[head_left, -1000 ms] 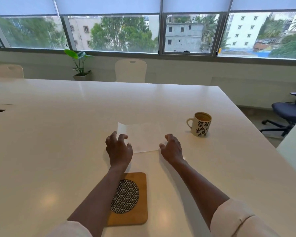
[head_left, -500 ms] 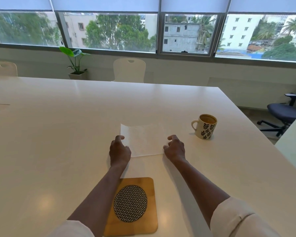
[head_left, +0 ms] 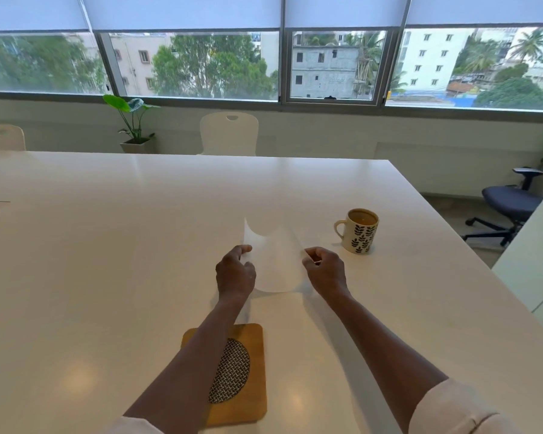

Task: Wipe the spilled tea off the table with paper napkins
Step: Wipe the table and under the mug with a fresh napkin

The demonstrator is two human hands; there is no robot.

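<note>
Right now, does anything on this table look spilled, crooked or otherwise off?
No spill shows on the table. The mug stands upright with tea inside. The one odd thing is the napkin: it bows up off the table, pinched at its sides by the left hand and right hand.

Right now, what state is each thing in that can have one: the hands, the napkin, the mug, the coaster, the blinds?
Left hand: pinching the napkin's left edge.
Right hand: pinching its right edge.
Napkin: lifted, curved, far corners raised.
Mug: upright, holding tea, handle to the left.
Coaster: flat on the table, partly under the left forearm.
Blinds: partly lowered.
Spill: not visible.
</note>
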